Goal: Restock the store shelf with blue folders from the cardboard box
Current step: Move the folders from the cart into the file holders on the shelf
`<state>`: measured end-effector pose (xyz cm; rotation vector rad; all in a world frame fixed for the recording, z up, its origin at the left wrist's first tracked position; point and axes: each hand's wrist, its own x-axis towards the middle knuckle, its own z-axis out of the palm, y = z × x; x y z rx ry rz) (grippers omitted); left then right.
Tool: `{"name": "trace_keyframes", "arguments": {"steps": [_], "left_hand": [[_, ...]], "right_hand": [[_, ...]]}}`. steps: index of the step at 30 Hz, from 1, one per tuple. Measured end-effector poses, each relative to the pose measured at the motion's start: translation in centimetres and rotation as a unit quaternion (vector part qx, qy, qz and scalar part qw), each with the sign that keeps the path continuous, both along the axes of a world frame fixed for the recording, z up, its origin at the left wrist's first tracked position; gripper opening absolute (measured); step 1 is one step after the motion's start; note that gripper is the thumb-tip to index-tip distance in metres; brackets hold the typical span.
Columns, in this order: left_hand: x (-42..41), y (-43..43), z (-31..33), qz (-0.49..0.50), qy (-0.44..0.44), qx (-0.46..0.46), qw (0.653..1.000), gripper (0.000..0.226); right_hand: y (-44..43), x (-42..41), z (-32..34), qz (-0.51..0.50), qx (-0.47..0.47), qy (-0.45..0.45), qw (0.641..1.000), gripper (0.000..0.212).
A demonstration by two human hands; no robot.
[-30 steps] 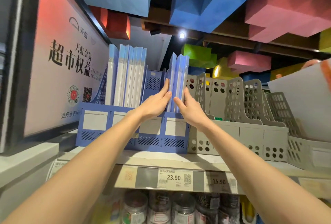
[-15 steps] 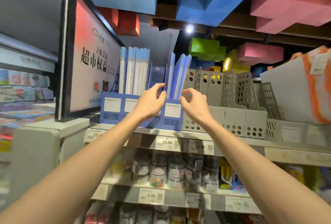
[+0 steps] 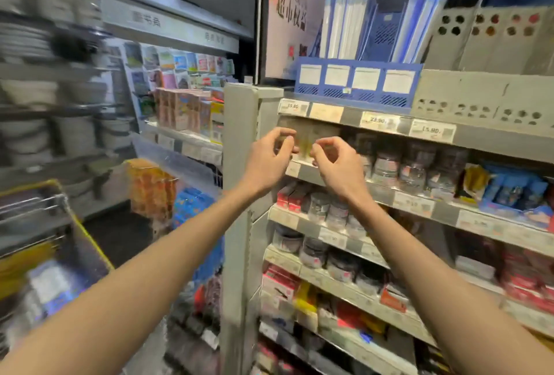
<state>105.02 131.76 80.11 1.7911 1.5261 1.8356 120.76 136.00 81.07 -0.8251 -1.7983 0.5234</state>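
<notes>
1. Left grip [image 3: 269, 161] and right grip [image 3: 337, 166]: both empty, with fingers loosely curled and thumb near forefinger. Nothing is between them, so I read them as slack, not clamped.
2. Blue folders [image 3: 347, 17] stand upright in the blue file rack [image 3: 356, 83] on the top shelf [image 3: 350, 118]. There's a tight pack in the left slots and a few leaning in the right slot. The slot between looks bare.
3. Why they sit like that, my read: the rack dividers stop thin folders flopping, and edges facing forward make them easy to pull.
4. Cardboard box: can't pick it out. There's a yellow-rimmed cart [image 3: 39, 188] lower left, but it's too blurred to tell what's in it.
5. Pose: both forearms reach forward and up with the wrists close together. The hands hang in front of the jar shelf, below the rack, touching nothing.
6. My guess at the next step: with nothing in hand, fetch more folders and fill the bare slot.
</notes>
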Motion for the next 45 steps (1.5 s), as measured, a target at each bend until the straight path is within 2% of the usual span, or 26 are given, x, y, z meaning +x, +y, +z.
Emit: {"name": "trace_keyframes", "arguments": {"steps": [3, 8, 12, 17, 22, 28, 34, 45], "left_hand": [[-3.7, -5.6, -5.5, 0.062, -0.035, -0.035, 0.997, 0.03], [-10.3, -14.1, -13.2, 0.174, -0.027, -0.116, 0.977, 0.035], [-15.9, -20.8, -18.4, 0.254, -0.037, -0.173, 0.951, 0.032], [-22.3, -27.9, -23.5, 0.318, -0.056, -0.235, 0.917, 0.027], [-31.2, -33.2, -28.6, 0.374, -0.076, -0.274, 0.883, 0.016], [-41.1, -36.0, -32.6, 0.372, -0.107, -0.316, 0.866, 0.027], [-48.6, -37.0, -34.9, 0.351, -0.076, -0.393, 0.846, 0.027], [-57.4, -31.3, -40.3, 0.29, -0.042, -0.476, 0.829, 0.04]], "right_hand": [[-4.1, -4.8, -4.8, 0.074, -0.045, -0.003, 0.996, 0.014], [-9.1, -12.7, -12.4, 0.185, -0.131, -0.037, 0.973, 0.012], [-13.4, -19.9, -17.3, 0.249, -0.147, -0.088, 0.953, 0.009], [-18.3, -28.4, -22.8, 0.308, -0.166, -0.154, 0.924, 0.012], [-21.6, -38.5, -28.3, 0.323, -0.205, -0.212, 0.899, 0.016], [-23.6, -49.2, -33.0, 0.322, -0.243, -0.276, 0.872, 0.018], [-24.6, -56.5, -35.0, 0.311, -0.242, -0.328, 0.859, 0.019], [-18.4, -65.4, -41.2, 0.262, -0.293, -0.402, 0.827, 0.021]]}}
